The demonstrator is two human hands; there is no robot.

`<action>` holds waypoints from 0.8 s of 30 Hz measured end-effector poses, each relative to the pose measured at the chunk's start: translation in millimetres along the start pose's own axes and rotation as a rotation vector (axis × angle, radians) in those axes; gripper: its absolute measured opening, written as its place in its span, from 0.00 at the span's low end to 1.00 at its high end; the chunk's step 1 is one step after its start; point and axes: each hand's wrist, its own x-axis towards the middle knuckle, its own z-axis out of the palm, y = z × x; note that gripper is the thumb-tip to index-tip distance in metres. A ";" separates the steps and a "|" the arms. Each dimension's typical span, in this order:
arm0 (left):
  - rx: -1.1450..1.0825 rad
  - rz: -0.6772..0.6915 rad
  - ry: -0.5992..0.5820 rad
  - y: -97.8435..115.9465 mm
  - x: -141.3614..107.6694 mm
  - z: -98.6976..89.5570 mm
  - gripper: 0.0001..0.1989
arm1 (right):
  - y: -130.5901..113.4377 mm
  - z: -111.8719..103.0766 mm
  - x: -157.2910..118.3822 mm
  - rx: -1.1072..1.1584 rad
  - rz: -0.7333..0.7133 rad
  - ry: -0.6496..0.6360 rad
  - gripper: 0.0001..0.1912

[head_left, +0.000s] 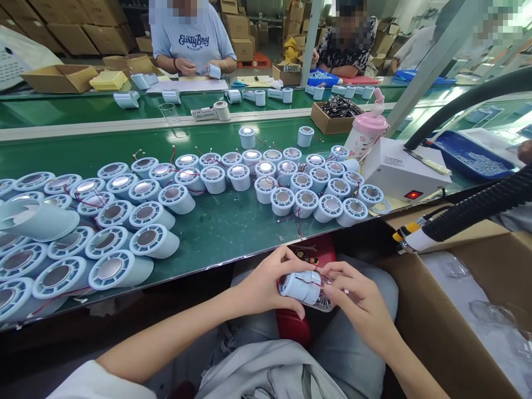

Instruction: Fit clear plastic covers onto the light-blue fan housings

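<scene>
Over my lap, my left hand [276, 282] grips a light-blue cylindrical fan part [302, 286] lying on its side, thumb below and fingers above. Thin red and black wires [312, 281] run along its surface. A clear plastic piece [325, 302] shows at its lower right end. My right hand [353, 293] is at that same end, its fingertips pinched together at the wires. A small white bit shows between those fingers, too small to name for certain.
Many similar blue cylinders [214, 180] with red wires stand on the green bench [216, 233]. A white box with a red switch [393, 169] and a black hose [477, 205] are at right, above a carton [453, 343]. People work across the bench.
</scene>
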 end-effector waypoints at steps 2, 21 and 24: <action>-0.002 0.008 -0.075 -2.8 2.6 -0.1 0.35 | 2.5 -1.1 0.7 0.083 0.054 0.012 0.18; -0.651 -0.369 -0.186 8.1 1.7 7.0 0.38 | 11.8 -18.7 -11.7 -0.219 -0.213 -0.077 0.21; -0.527 -0.289 -0.181 13.5 1.8 1.3 0.38 | 12.5 -19.5 -14.5 -0.146 -0.129 -0.097 0.18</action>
